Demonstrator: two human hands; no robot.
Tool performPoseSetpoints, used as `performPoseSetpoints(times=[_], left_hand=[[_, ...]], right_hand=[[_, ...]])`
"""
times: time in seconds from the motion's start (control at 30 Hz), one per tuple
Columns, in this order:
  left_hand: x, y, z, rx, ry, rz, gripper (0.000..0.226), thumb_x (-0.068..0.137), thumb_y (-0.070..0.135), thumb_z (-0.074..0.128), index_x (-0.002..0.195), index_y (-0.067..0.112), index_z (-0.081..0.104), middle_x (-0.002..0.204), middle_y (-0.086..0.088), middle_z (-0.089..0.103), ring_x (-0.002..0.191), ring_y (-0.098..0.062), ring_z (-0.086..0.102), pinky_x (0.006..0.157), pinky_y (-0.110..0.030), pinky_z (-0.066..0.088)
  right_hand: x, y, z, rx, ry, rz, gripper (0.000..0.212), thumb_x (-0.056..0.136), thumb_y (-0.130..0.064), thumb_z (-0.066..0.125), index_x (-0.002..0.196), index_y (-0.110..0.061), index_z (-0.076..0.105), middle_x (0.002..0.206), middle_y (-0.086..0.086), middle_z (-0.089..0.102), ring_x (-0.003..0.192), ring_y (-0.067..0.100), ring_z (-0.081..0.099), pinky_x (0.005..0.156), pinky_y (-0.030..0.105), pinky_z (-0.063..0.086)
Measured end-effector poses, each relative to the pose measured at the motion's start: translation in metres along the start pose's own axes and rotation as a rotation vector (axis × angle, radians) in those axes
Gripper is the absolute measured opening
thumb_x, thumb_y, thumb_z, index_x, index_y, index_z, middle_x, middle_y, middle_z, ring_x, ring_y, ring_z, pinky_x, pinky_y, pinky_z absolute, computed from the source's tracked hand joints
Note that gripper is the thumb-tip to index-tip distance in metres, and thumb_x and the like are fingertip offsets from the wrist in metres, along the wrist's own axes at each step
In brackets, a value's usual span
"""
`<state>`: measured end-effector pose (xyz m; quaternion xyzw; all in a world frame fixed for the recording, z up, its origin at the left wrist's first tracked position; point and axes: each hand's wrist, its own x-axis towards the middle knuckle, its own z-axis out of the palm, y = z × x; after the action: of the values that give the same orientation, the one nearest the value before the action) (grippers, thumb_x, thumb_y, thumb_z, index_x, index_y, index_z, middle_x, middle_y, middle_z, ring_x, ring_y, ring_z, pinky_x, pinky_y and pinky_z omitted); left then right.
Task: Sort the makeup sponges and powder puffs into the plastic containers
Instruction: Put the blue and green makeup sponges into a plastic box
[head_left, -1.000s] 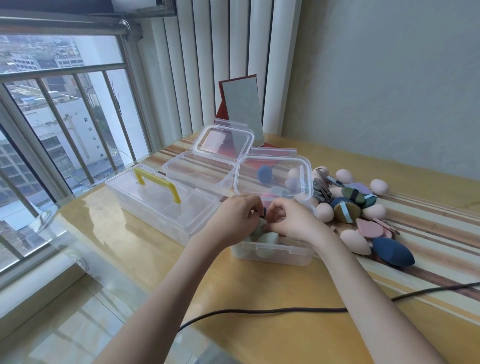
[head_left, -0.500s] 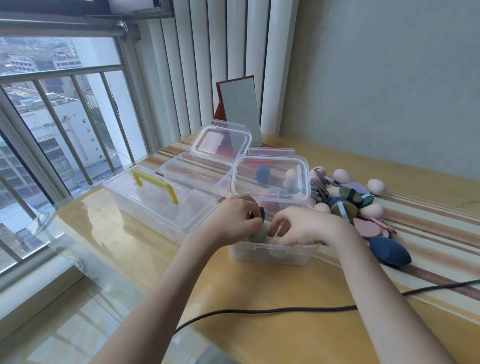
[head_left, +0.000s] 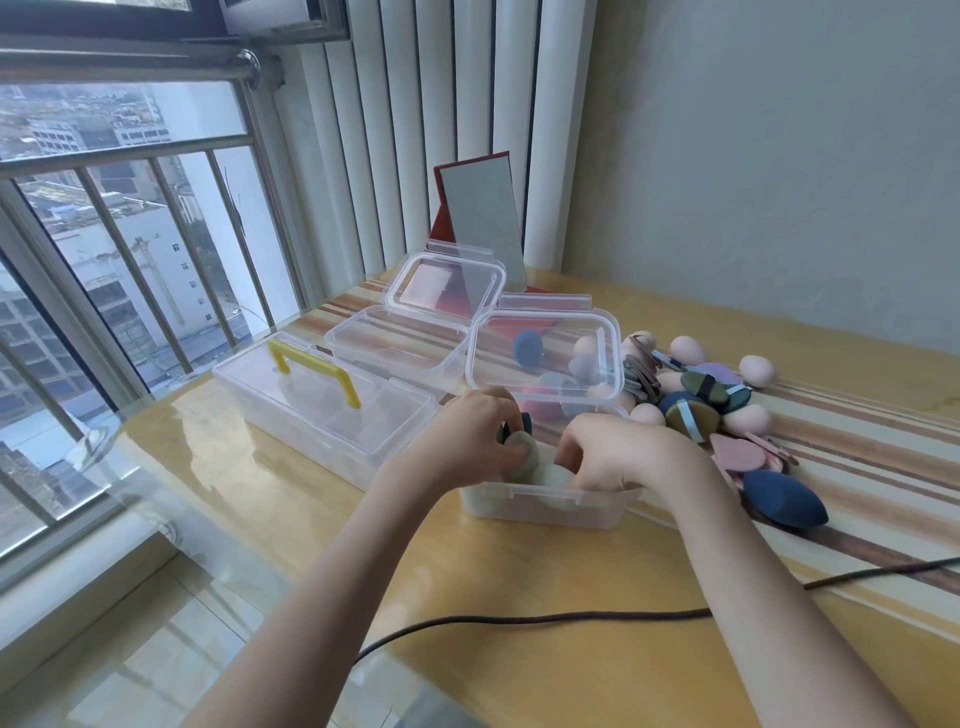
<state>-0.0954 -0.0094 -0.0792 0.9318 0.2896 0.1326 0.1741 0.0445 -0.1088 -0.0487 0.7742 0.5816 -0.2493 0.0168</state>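
Observation:
A clear plastic container (head_left: 550, 506) stands open in front of me, its lid (head_left: 545, 358) tilted up behind it. Pale green sponges (head_left: 557, 475) lie inside. My left hand (head_left: 470, 441) is at the container's left rim, fingers closed on a grey-green sponge (head_left: 519, 447) with a dark piece behind it. My right hand (head_left: 618, 452) reaches down into the container among the sponges, fingertips hidden. To the right lies a pile of sponges and puffs (head_left: 696, 400), with a dark blue teardrop sponge (head_left: 782, 499) nearest me.
A second open clear container (head_left: 395, 348) and a closed box with a yellow handle (head_left: 311, 369) stand to the left. A red-framed mirror (head_left: 480, 218) leans at the back. A black cable (head_left: 519, 621) crosses the table near me. The table edge and window are at left.
Both hands have dropped from above the container into it. The right hand went lower, down among the green sponges.

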Motion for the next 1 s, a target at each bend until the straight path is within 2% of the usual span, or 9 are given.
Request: performPoseSetpoints(times=[0.07, 0.2, 0.33, 0.47, 0.67, 0.77, 0.83, 0.9, 1.0], left_hand=[[0.001, 0.000, 0.001, 0.004, 0.005, 0.001, 0.018, 0.083, 0.029, 0.062, 0.091, 0.013, 0.067, 0.102, 0.004, 0.058, 0.087, -0.019, 0.056, 0.079, -0.037, 0.051], [0.004, 0.000, 0.001, 0.053, -0.014, 0.014, 0.020, 0.085, 0.028, 0.061, 0.093, 0.012, 0.068, 0.107, 0.006, 0.056, 0.085, -0.018, 0.055, 0.078, -0.037, 0.052], [0.005, 0.000, 0.003, 0.093, -0.018, 0.019, 0.021, 0.086, 0.027, 0.057, 0.092, 0.009, 0.067, 0.110, 0.005, 0.054, 0.084, -0.018, 0.055, 0.077, -0.037, 0.051], [0.004, 0.001, 0.002, 0.095, -0.002, 0.034, 0.018, 0.084, 0.023, 0.058, 0.085, 0.006, 0.066, 0.106, 0.002, 0.057, 0.081, -0.019, 0.054, 0.075, -0.039, 0.050], [0.003, -0.001, 0.001, 0.067, 0.008, 0.040, 0.022, 0.084, 0.022, 0.062, 0.091, 0.002, 0.067, 0.105, -0.002, 0.058, 0.083, -0.024, 0.056, 0.078, -0.043, 0.048], [0.002, -0.002, 0.001, 0.035, 0.013, 0.040, 0.021, 0.084, 0.024, 0.064, 0.094, 0.005, 0.068, 0.107, 0.000, 0.058, 0.085, -0.022, 0.057, 0.078, -0.041, 0.049], [0.001, -0.002, 0.000, 0.016, 0.022, 0.036, 0.021, 0.082, 0.023, 0.065, 0.096, 0.008, 0.068, 0.108, -0.001, 0.059, 0.087, -0.021, 0.057, 0.080, -0.039, 0.049], [0.001, -0.003, -0.002, -0.031, 0.052, 0.033, 0.020, 0.080, 0.021, 0.067, 0.098, 0.011, 0.067, 0.102, 0.001, 0.059, 0.088, -0.020, 0.058, 0.081, -0.038, 0.049], [-0.001, -0.002, -0.004, -0.084, 0.063, 0.051, 0.017, 0.080, 0.014, 0.067, 0.097, 0.014, 0.069, 0.098, 0.001, 0.059, 0.085, -0.020, 0.058, 0.081, -0.039, 0.049]], right_hand=[[0.000, -0.003, 0.001, 0.008, 0.032, -0.023, 0.028, 0.085, -0.014, 0.063, 0.113, -0.012, 0.064, 0.101, 0.004, 0.066, 0.088, 0.018, 0.063, 0.070, 0.026, 0.054], [-0.004, 0.000, -0.008, 0.167, 0.027, -0.060, 0.026, 0.081, -0.022, 0.066, 0.102, -0.028, 0.052, 0.087, -0.008, 0.057, 0.067, 0.006, 0.059, 0.048, 0.014, 0.044], [-0.005, 0.004, -0.008, 0.236, 0.026, -0.086, 0.023, 0.078, -0.020, 0.070, 0.090, -0.029, 0.053, 0.085, -0.006, 0.059, 0.058, 0.004, 0.061, 0.049, 0.014, 0.044], [-0.002, -0.002, -0.004, 0.274, 0.017, -0.148, 0.020, 0.076, -0.020, 0.071, 0.090, -0.032, 0.062, 0.085, -0.010, 0.062, 0.075, 0.009, 0.064, 0.059, 0.018, 0.048], [0.011, -0.015, 0.011, 0.299, 0.161, -0.147, 0.025, 0.068, -0.022, 0.075, 0.085, -0.025, 0.057, 0.088, -0.003, 0.066, 0.082, 0.016, 0.064, 0.068, 0.028, 0.052], [0.013, -0.012, 0.010, 0.334, 0.128, -0.163, 0.019, 0.068, -0.020, 0.075, 0.084, -0.019, 0.066, 0.083, -0.001, 0.070, 0.077, 0.016, 0.066, 0.065, 0.028, 0.052], [0.011, -0.006, 0.006, 0.419, 0.082, -0.187, 0.019, 0.068, -0.016, 0.077, 0.085, -0.020, 0.070, 0.077, -0.004, 0.070, 0.071, 0.009, 0.064, 0.062, 0.022, 0.051], [0.010, 0.002, 0.002, 0.554, 0.021, -0.232, 0.026, 0.070, -0.008, 0.079, 0.092, -0.020, 0.071, 0.083, -0.001, 0.073, 0.073, 0.006, 0.066, 0.067, 0.018, 0.053], [0.010, 0.004, 0.002, 0.634, 0.019, -0.263, 0.030, 0.071, 0.002, 0.077, 0.094, -0.014, 0.069, 0.086, 0.004, 0.072, 0.076, 0.010, 0.066, 0.076, 0.022, 0.056]])
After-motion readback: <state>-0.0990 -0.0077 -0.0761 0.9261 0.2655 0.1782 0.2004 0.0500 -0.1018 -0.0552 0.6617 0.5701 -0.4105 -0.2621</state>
